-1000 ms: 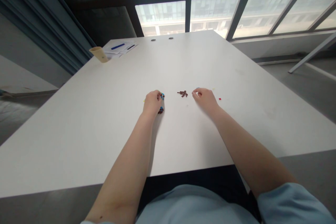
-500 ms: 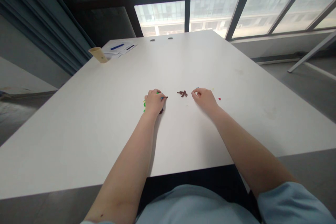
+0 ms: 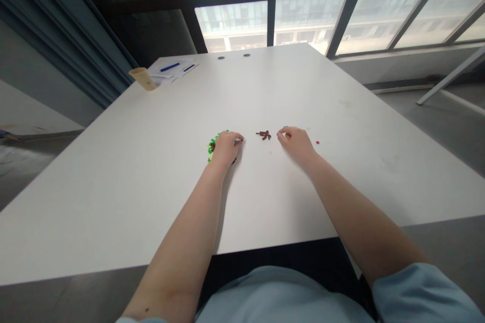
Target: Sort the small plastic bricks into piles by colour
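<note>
My left hand (image 3: pixel 226 149) rests low on the white table (image 3: pixel 113 176), curled around a cluster of tiny green and brown bricks (image 3: pixel 212 146) that shows along its left side. Its fingertips point right, with a tiny pale piece (image 3: pixel 239 139) at their tips. A small heap of brown sticks (image 3: pixel 264 135) lies between my hands. My right hand (image 3: pixel 296 142) has its fingers curled, close to that heap, and I cannot tell whether they hold anything. A tiny blue piece (image 3: pixel 285 126) shows just behind those fingers, and a red bit (image 3: pixel 317 142) lies to the hand's right.
A beige paper cup (image 3: pixel 143 78) stands near the far left table edge, beside papers with a blue pen (image 3: pixel 170 68). Two grommets (image 3: pixel 234 56) are set in the far edge. A white table leg (image 3: pixel 450 75) shows at right. Windows fill the background.
The green and brown cluster at my left hand has turned, and more green now shows on its left side. My left fingertips have moved slightly right. My right hand has hardly moved.
</note>
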{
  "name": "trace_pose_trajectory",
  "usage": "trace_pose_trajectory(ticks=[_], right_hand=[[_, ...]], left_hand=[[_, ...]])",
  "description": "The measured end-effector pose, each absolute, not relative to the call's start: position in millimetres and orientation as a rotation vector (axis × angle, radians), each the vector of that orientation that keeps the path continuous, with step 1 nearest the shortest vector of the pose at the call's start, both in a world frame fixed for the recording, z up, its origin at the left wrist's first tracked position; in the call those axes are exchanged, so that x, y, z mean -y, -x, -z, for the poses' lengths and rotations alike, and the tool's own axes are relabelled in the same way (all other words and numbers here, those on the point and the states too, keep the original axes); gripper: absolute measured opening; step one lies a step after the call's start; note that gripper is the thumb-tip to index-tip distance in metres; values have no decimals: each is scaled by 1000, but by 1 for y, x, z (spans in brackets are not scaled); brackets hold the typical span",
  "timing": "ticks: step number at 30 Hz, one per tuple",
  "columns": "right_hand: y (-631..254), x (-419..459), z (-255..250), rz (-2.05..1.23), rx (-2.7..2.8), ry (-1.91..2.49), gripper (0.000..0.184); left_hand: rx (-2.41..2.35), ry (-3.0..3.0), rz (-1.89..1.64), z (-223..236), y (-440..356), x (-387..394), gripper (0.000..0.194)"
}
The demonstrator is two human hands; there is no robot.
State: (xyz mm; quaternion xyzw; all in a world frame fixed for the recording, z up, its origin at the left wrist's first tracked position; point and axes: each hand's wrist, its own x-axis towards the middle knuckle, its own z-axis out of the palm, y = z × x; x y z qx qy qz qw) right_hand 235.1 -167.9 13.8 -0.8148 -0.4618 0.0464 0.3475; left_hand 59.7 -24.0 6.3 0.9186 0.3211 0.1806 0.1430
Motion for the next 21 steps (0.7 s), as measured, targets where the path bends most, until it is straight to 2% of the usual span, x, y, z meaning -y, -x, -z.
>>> trace_pose_trajectory(ticks=[5, 15, 21], right_hand=[[-235, 168, -14, -117, 1210, 2101, 27], [-233, 168, -16, -91, 1243, 2105, 27], [-231, 169, -18, -96, 1253, 2101, 27]], left_hand=[[-751, -2362, -652, -17, -59, 37, 13], [-428, -2407, -766, -36, -59, 57, 9], [-389, -2187, -807, -40, -61, 64, 14]])
